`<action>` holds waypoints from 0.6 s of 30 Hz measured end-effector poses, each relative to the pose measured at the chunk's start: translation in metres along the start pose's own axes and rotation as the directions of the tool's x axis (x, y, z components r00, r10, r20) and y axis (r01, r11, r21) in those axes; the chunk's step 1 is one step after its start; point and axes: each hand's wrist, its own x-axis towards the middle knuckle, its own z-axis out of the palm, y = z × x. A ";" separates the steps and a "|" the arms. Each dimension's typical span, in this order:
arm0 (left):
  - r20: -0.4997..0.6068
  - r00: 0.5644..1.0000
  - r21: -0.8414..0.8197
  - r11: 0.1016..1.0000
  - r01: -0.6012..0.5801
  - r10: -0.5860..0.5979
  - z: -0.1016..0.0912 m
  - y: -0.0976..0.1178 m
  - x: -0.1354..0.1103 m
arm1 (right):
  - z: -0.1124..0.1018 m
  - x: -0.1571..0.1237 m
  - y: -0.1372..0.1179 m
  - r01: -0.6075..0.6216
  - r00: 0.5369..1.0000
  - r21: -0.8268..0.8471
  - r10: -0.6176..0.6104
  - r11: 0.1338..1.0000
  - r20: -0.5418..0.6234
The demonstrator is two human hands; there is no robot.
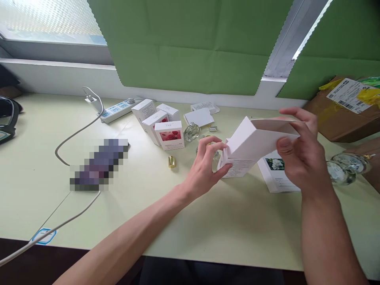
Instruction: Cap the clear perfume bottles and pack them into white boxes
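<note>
Between my hands, a white paperboard box [249, 140] is held tilted above the table, its right end open. My left hand [204, 166] pinches its left end, where small print shows on the side. At the open end, my right hand [305, 154] grips the wall with thumb and fingers. Just behind the right hand lies another white box [277, 178] with a white-flower picture, partly covered. A glass perfume bottle [192, 132] is beyond my left hand, near a silver cap [213, 128]. A gold cap [171, 161] stands left of that hand.
Several white boxes, one with a red-flower picture [170, 136], stand at the back. Flattened cartons [198, 117] lie beside them. A power strip [117, 111], cable [61, 144] and pixelated phone [101, 166] are left. Glass bottles [341, 172] and a cardboard box [341, 114] sit right.
</note>
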 end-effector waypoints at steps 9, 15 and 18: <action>0.017 1.000 -0.053 0.999 -0.001 0.002 0.002 -0.004 -0.002 | 0.005 -0.001 0.003 -0.081 0.992 0.043 0.076 0.996 0.096; 0.009 1.000 -0.055 0.998 -0.025 0.026 0.002 -0.006 -0.003 | 0.006 -0.005 0.017 -0.206 0.963 0.005 0.202 0.978 0.179; 0.001 0.999 -0.040 0.998 -0.043 0.043 0.000 -0.005 -0.002 | 0.005 -0.008 0.026 -0.276 0.929 0.007 0.265 0.961 0.260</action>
